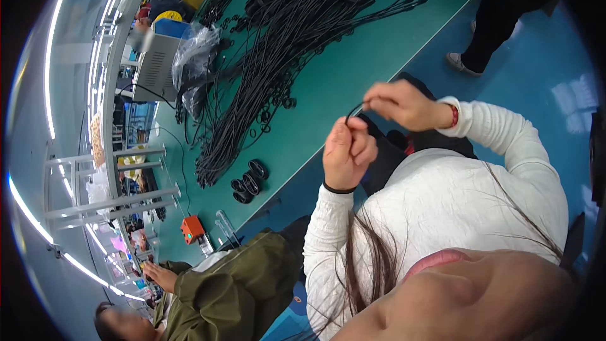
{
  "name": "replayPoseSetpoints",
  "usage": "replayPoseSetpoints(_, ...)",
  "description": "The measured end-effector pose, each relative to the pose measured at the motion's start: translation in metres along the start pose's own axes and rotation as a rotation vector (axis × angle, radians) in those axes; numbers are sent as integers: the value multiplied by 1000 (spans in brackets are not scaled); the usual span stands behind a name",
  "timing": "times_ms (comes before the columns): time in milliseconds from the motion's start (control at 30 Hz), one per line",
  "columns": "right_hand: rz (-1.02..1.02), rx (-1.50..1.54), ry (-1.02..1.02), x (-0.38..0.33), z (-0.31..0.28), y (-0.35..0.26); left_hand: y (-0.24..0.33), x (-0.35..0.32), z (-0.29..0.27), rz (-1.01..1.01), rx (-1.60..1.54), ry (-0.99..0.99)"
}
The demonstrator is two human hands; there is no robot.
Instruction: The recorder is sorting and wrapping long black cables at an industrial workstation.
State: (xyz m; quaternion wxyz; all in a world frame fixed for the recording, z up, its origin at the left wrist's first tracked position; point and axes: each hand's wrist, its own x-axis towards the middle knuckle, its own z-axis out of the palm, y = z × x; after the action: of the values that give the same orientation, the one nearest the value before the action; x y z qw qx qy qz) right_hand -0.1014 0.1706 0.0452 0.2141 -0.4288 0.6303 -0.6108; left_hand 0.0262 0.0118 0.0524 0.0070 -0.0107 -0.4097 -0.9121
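My left hand (348, 155), with a black band at its wrist, is raised in front of the table's edge, its thumb and fingertips pinched on a thin black cord (355, 111). Higher and to the right, my right hand (404, 106), with a red bracelet, pinches the other end. The cord bends in a short curve between the two hands. Whether it is a piece of cable or a ring cannot be told. A large bundle of black cables (271, 69) lies on the green table (353, 82) beyond my hands, with several small black rings (265, 117) along its near side.
Several short black rolls (250, 183) sit near the table's edge, left of my hands. Farther left are an orange box (191, 230) and a person in an olive jacket (233, 287). A clear plastic bag (194, 53) lies by a pale metal case (154, 66). Another person (499, 22) stands beyond the table.
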Motion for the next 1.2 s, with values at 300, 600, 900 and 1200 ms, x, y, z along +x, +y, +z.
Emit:
replayPoseSetpoints(300, -142, -105, 30, -2, 24, 51, 16, 5, 4, 137, -126, 0)
replayPoseSetpoints(600, -275, -681, -210, -31, -9, 3, 22, 13, -74, 172, 687, 228)
replayPoseSetpoints(900, -379, -449, -38, 24, -32, 19, -5, 2, -25, -474, 90, -324)
replayPoseSetpoints(1200, 27, -58, -95, -14, 8, 74, 23, 17, -43, 67, -27, -156)
